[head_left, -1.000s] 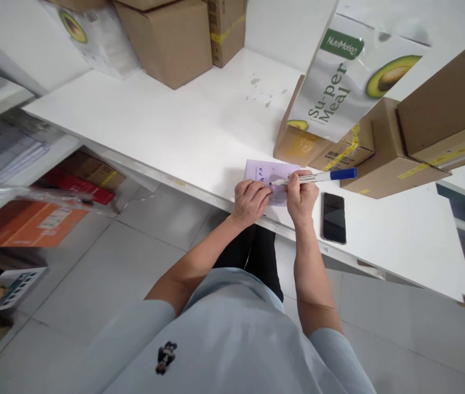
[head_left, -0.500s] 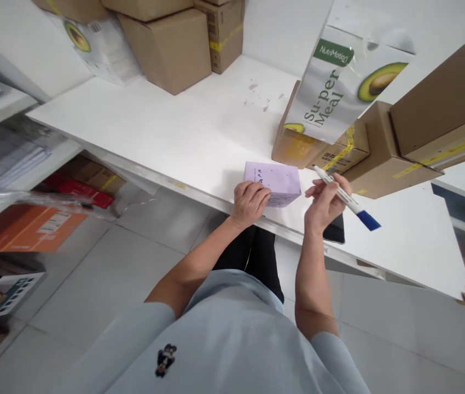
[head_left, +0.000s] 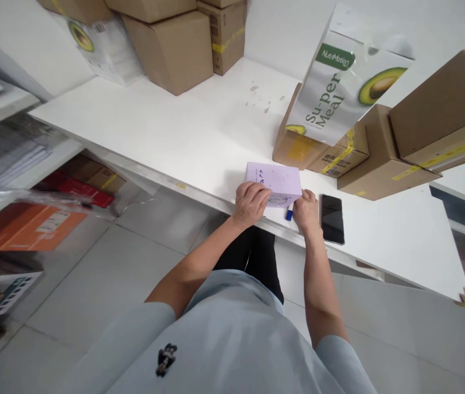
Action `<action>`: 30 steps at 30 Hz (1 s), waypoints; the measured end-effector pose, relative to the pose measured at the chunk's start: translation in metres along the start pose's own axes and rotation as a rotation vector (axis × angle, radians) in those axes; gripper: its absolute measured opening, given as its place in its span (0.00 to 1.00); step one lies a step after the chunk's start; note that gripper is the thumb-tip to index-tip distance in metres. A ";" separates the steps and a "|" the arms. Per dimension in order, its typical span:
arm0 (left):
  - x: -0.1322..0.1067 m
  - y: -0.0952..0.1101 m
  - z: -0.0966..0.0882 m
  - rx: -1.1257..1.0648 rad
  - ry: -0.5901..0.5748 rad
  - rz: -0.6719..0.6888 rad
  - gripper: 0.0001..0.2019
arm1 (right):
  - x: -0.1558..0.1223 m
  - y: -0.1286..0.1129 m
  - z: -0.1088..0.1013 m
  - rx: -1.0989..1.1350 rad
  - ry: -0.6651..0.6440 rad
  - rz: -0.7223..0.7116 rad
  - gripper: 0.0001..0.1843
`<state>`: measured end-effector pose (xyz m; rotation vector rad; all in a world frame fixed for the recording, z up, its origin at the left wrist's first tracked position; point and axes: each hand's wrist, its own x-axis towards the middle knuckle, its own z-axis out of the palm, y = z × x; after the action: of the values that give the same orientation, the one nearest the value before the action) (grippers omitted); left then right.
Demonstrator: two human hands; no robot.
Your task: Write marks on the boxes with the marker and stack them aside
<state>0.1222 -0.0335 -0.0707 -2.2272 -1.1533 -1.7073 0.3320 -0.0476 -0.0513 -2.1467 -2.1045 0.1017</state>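
Observation:
A small lilac box [head_left: 282, 178] with dark handwriting on its top stands near the front edge of the white table. My left hand [head_left: 251, 202] grips its left front corner, fingers bent over the top. Close against the box's right side is my right hand [head_left: 307, 212], palm down with its fingers curled. A marker [head_left: 289, 212] pokes out at the left of this hand, blue end toward me; the rest is hidden under the fingers. Right of the hand a black phone [head_left: 332, 219] lies flat on the table.
Behind the lilac box, cardboard boxes [head_left: 366, 158] and a white avocado-print package [head_left: 339, 87] form a stack. More cartons [head_left: 170, 52] stand at the back left. A shelf [head_left: 3, 115] with papers and an orange box [head_left: 31, 224] is on the left.
My right hand has turned palm down and moved left and down to the box's right side. The marker's blue end swung from right to left. The phone is uncovered; my left hand stays put.

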 end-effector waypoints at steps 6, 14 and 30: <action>-0.003 -0.003 0.000 0.031 -0.059 -0.037 0.12 | -0.016 0.006 -0.006 0.058 0.088 0.075 0.30; -0.004 -0.003 0.000 -0.054 -0.122 -0.125 0.12 | -0.076 0.033 -0.044 0.095 -0.028 0.767 0.56; -0.011 0.093 -0.048 -0.956 -0.316 -0.764 0.19 | -0.116 -0.017 -0.056 1.095 0.323 0.633 0.59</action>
<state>0.1413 -0.1288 -0.0308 -2.8668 -1.6552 -2.7197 0.3208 -0.1656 0.0017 -1.7873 -0.7643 0.7098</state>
